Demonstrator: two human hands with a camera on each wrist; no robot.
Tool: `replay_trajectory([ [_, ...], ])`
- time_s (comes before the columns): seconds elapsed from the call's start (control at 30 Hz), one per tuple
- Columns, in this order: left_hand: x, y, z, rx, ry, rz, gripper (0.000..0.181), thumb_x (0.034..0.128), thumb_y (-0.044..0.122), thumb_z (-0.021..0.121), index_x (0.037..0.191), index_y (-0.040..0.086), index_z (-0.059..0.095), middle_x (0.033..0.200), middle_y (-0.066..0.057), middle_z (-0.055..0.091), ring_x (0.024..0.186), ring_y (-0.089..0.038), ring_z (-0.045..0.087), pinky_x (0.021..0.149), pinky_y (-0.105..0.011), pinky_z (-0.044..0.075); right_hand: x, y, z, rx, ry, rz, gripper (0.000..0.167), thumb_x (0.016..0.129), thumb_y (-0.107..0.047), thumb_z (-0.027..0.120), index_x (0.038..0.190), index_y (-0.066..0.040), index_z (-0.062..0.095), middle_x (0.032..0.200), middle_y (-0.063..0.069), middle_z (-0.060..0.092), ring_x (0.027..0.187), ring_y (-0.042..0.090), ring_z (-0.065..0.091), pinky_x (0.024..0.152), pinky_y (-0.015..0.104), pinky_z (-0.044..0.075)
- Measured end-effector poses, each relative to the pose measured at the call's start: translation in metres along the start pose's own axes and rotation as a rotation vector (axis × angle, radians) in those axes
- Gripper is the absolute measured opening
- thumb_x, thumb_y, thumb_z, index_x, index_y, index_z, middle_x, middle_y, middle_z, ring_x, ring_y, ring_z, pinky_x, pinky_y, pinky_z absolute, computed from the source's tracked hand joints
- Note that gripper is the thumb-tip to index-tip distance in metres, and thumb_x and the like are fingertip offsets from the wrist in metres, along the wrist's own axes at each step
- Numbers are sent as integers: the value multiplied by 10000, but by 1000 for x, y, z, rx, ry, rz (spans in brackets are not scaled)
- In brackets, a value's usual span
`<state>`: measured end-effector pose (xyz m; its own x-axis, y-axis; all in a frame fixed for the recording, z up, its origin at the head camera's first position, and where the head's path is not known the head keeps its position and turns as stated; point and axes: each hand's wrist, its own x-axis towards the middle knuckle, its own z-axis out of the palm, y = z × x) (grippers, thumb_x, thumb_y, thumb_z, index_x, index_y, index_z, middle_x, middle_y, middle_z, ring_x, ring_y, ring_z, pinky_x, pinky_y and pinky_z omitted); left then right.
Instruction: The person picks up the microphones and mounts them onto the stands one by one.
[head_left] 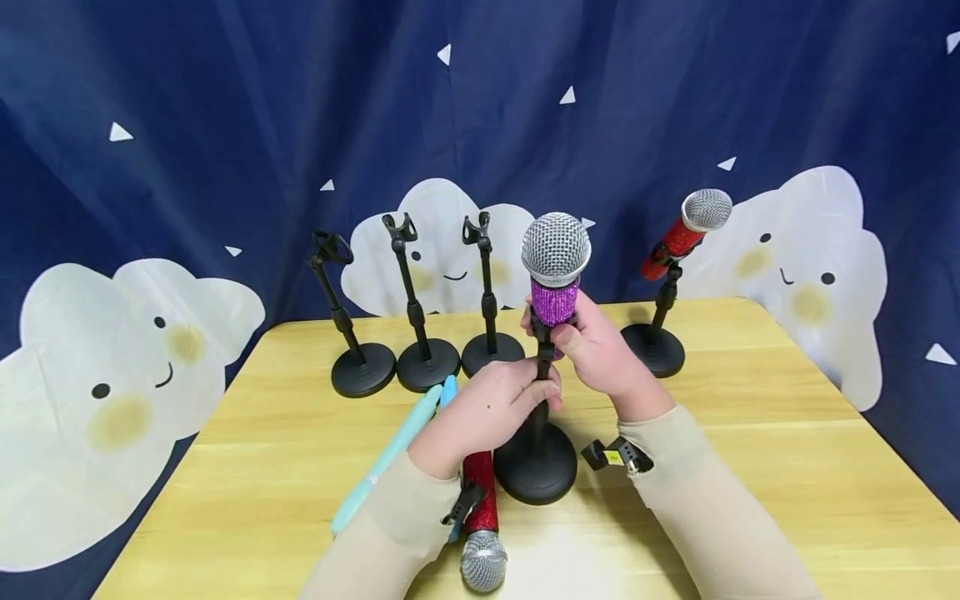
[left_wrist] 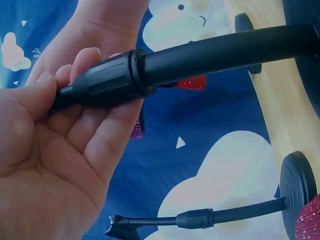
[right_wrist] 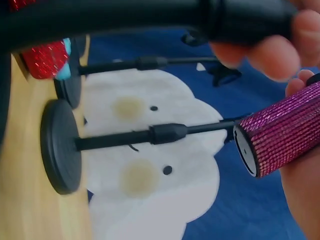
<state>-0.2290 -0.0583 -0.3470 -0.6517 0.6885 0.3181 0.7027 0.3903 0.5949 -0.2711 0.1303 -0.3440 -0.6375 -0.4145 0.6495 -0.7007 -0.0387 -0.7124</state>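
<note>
A purple glittery microphone (head_left: 555, 302) with a silver mesh head stands upright at the top of a black desktop microphone stand (head_left: 536, 471). My right hand (head_left: 603, 354) grips the microphone near the clip, its thumb in front. Just below, my left hand (head_left: 483, 412) holds the stand's pole; in the left wrist view the fingers curl round the pole's adjusting collar (left_wrist: 112, 80). The microphone's lower end (right_wrist: 247, 150) shows in the right wrist view. How far it sits in the clip is hidden by the fingers. Beside the stand's base lies a red glittery microphone (head_left: 482, 500), partly under my left wrist.
Three black stands with bare clips, left (head_left: 363, 369), middle (head_left: 428, 365) and right (head_left: 491, 350), line the table's back edge. Another stand (head_left: 654, 350) at the back right carries a red microphone (head_left: 682, 237). A light teal stick-like object (head_left: 390, 454) and a blue one (head_left: 448, 390) lie near my left arm.
</note>
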Motion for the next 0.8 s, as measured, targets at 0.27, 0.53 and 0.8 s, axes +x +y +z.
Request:
replay_trajectory([
  [0.27,-10,-1,-3,222,-65,-148,314,1065,434,494,1067,181,680,947,69,647,901,-109,610,785,-326,511,-2,-4,-8,-40,-12,31,933,901,-717,471,1316,119,492,1062,168,645,996,220,622,654,316,530],
  [0.53,-47,-9,13,641,-447,-403,674,868,597,709,1383,167,640,1471,-128,527,1368,-326,469,1008,-481,474,-1,-7,-10,-49,-37,90,938,889,-741,470,1359,70,491,1085,158,652,978,271,618,624,349,536],
  [0.8,-42,-35,14,650,-433,-462,693,880,550,721,1437,161,587,1590,-110,382,1470,-310,329,1059,-501,432,-1,-9,-11,-38,-59,100,913,904,-718,472,1395,52,471,1121,178,647,1030,263,619,652,351,539],
])
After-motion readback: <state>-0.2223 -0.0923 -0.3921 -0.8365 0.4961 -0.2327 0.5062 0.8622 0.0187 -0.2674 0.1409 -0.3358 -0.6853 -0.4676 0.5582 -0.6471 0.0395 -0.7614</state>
